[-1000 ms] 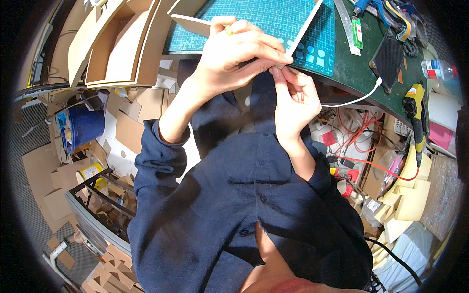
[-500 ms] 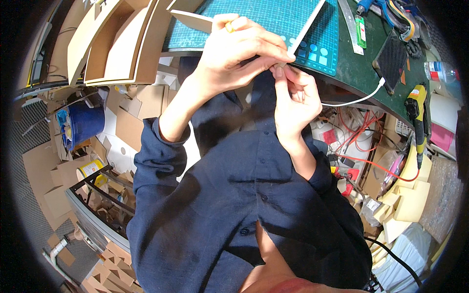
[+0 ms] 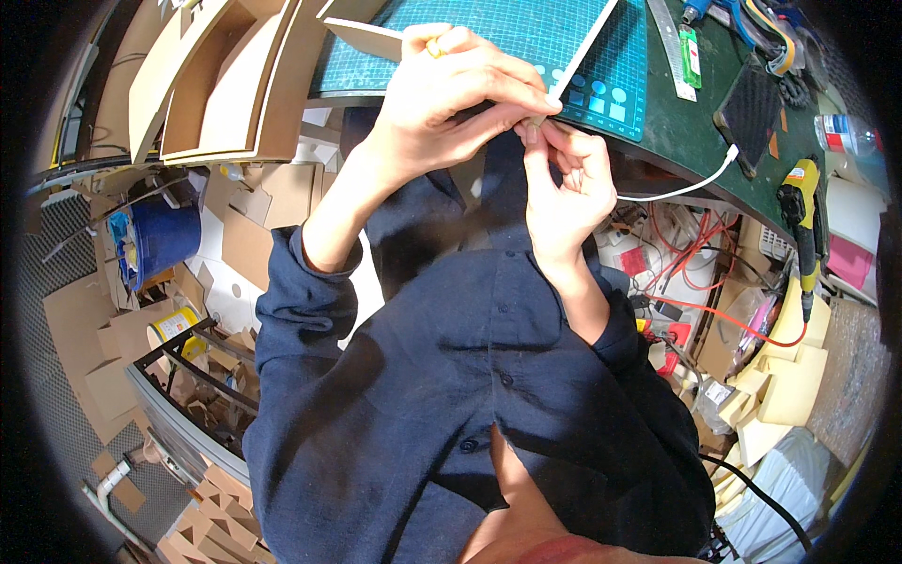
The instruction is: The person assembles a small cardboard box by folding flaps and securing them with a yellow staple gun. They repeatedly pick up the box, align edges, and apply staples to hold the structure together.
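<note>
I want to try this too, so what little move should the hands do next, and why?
Maybe a gentle squeeze at the near end of the pale strip: the left hand pinches it there, the right hand's fingertips are close by, and the rest stretches away over the cutting mat.

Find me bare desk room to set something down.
Bare: the cutting mat between your left hand and the pale strip; green tabletop between mat and flat black device. Crowded: farther back, around the ruler and black coil.
</note>
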Tool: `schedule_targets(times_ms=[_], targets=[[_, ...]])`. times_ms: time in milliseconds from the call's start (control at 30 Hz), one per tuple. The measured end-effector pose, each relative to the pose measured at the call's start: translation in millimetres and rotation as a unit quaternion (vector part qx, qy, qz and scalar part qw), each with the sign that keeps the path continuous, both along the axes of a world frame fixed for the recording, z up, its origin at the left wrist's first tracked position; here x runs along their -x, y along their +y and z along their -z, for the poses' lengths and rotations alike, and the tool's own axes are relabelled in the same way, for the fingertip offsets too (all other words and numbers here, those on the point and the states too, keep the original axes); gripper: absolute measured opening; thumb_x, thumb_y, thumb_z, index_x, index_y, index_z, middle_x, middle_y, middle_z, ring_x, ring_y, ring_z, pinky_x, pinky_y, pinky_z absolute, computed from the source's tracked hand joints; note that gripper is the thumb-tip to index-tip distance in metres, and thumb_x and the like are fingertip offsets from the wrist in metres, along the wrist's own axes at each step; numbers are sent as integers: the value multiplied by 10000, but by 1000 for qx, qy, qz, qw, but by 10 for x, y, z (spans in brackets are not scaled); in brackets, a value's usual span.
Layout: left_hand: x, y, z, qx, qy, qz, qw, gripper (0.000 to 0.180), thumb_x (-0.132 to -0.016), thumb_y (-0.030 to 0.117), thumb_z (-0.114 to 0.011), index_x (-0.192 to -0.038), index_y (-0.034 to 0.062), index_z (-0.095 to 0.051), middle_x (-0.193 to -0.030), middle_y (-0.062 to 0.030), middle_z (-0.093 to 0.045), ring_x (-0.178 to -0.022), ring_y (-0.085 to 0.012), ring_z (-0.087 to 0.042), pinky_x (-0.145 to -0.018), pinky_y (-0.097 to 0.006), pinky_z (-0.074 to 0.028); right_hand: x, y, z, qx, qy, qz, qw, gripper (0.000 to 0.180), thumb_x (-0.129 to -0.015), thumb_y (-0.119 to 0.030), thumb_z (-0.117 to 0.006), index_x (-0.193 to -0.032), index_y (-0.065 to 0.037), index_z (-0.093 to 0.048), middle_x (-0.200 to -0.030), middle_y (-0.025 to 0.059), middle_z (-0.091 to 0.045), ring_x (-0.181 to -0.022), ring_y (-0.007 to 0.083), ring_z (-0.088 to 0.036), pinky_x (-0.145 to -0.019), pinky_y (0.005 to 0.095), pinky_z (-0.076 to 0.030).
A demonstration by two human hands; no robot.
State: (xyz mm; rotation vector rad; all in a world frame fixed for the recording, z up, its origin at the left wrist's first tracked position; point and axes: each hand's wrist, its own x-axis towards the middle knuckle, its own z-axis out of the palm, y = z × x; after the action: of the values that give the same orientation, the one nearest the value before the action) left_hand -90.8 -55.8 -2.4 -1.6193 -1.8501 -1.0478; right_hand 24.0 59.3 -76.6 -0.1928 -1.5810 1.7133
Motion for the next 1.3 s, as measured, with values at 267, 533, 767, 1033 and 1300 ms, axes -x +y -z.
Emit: schedule_targets(times_ms=[267,533,767,1033,1300], targets=[[10,-36,76,4,-36,-2,999,230,-810,123,-791,-1004,244,-763,-994,116,-743,-830,-37,-614,-874,-282,-294,-630,1276,-592,-213,-37,157,964,179,-971,9,-598,-1142,23,-650,-1082,166,-701,-899,205,-708,-827,319,-584],[2,18,39,-13,-14,8,1000,274,-731,22,-808,-976,138,-770,-916,21,-746,-793,-112,-647,-860,-286,-357,-1557,3697,-748,-553,-396,222,698,546,-944,-49,-553,-1475,-46,-422,-1387,216,-564,-1292,343,-540,-1083,419,-410],[9,-21,36,-5,-15,3,1000,278,-717,21,-809,-970,131,-774,-909,15,-743,-800,-120,-645,-855,-287,-360,-1276,3595,-860,-551,-446,109,696,761,-808,34,-614,-1511,-90,-351,-1468,215,-471,-1343,334,-495,-1126,415,-379],[39,21,93,-5,-38,5,999,234,-810,121,-793,-1007,246,-773,-1000,104,-746,-852,-52,-611,-885,-287,-302,-1412,3206,-919,-542,-394,237,704,526,-789,4,-697,-1302,-52,-595,-1255,187,-650,-1182,320,-625,-1029,389,-460],[21,-46,89,10,-63,-2,998,231,-803,111,-795,-996,239,-776,-1008,92,-748,-858,-58,-611,-901,-281,-299,-2483,2828,-849,35,-282,96,954,606,-871,-79,-751,-1412,-11,-486,-1367,121,-569,-1269,233,-537,-1093,371,-406]])
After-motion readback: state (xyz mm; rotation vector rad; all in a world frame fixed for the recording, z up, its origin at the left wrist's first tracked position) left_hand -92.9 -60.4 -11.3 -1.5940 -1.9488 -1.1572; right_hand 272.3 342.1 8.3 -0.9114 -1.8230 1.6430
